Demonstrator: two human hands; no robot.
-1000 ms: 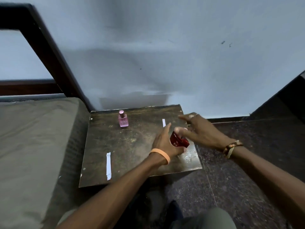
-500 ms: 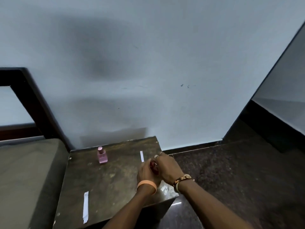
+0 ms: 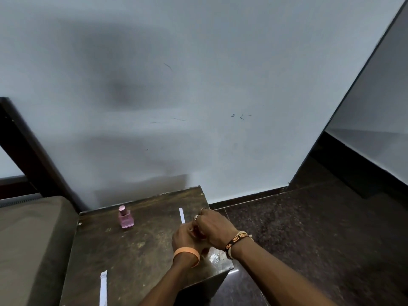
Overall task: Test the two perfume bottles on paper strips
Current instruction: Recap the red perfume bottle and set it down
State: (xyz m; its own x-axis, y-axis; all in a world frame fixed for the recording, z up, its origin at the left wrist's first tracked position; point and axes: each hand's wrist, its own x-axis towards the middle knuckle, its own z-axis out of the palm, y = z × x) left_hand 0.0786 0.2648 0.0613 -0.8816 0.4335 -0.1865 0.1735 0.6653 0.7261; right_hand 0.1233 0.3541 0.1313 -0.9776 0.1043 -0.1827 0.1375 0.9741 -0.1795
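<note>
A small pink perfume bottle (image 3: 125,218) stands upright at the back left of the dark wooden stool top (image 3: 136,250). Both hands meet over the stool's right side around a red perfume bottle (image 3: 197,232), of which only a sliver shows between the fingers. My left hand (image 3: 186,238), with an orange wristband, wraps it from the left. My right hand (image 3: 215,228), with rings and a thread bracelet, covers its top from the right. One white paper strip (image 3: 182,215) lies just behind the hands. A second strip (image 3: 103,288) lies at the front left.
A grey cushioned seat (image 3: 31,246) with a dark wooden frame (image 3: 28,151) adjoins the stool on the left. A pale wall (image 3: 198,96) rises right behind the stool. Dark speckled stone floor (image 3: 309,239) spreads to the right.
The camera has tilted up, so the stool sits lower in view. My right hand has come over the red bottle, which showed plainly one second ago and is now almost covered.
</note>
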